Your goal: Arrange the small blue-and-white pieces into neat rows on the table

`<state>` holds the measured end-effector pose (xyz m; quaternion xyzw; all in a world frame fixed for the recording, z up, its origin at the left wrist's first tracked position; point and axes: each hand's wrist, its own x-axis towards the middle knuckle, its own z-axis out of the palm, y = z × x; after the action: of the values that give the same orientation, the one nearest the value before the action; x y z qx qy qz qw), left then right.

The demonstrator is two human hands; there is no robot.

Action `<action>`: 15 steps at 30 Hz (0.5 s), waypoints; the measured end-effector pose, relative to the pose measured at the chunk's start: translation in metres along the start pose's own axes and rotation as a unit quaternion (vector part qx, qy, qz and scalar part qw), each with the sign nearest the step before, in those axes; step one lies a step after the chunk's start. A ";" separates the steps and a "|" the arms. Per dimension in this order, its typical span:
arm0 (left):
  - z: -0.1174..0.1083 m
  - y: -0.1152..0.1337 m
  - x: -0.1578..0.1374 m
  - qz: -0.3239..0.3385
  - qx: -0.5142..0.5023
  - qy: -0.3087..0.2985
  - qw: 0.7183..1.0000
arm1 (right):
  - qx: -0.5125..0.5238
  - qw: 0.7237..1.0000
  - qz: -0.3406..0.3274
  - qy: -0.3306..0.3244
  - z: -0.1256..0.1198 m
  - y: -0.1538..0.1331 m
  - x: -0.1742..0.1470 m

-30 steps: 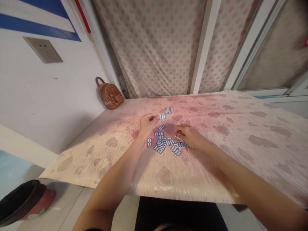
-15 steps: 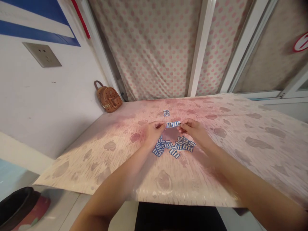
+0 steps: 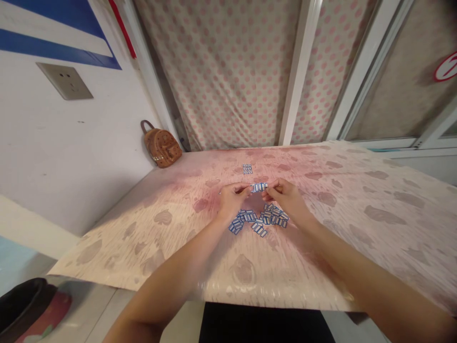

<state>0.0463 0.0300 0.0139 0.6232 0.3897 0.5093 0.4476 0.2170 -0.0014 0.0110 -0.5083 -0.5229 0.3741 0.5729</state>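
A short strip of blue-and-white pieces [image 3: 259, 187] is pinched at one end by the left hand [image 3: 233, 197] and at the other by the right hand [image 3: 286, 196], above a patterned tablecloth [image 3: 214, 259]. Similar pieces [image 3: 274, 216] are strewn on the near side; a small block [image 3: 247, 169] is set farther back.

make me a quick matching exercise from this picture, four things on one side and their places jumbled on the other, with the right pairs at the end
Things
1. brown mini backpack
2. short row of blue-and-white pieces
3. wall socket
4. loose heap of blue-and-white pieces

Places
A. on the patterned tablecloth, nearer the wearer's body than the hands
B. on the white wall, below a blue-and-white panel
C. at the far left of the tablecloth
D. between the fingers of the left hand and right hand

Pairs
1-C
2-D
3-B
4-A
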 end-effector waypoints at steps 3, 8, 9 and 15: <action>0.001 -0.002 0.001 0.009 0.005 -0.005 1.000 | -0.006 1.000 -0.010 0.003 0.002 0.000 -0.002; 0.003 -0.006 0.002 0.006 -0.005 -0.013 1.000 | -0.032 0.999 -0.032 0.000 0.002 0.001 -0.002; 0.003 -0.007 0.002 0.004 -0.008 -0.013 1.000 | -0.043 0.998 -0.035 0.002 0.002 0.001 -0.002; 0.005 -0.007 0.001 0.000 -0.018 -0.009 1.000 | -0.072 0.996 -0.045 0.002 0.002 -0.002 -0.003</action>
<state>0.0513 0.0326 0.0075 0.6194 0.3764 0.5109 0.4623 0.2147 -0.0038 0.0118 -0.5251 -0.5699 0.3083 0.5518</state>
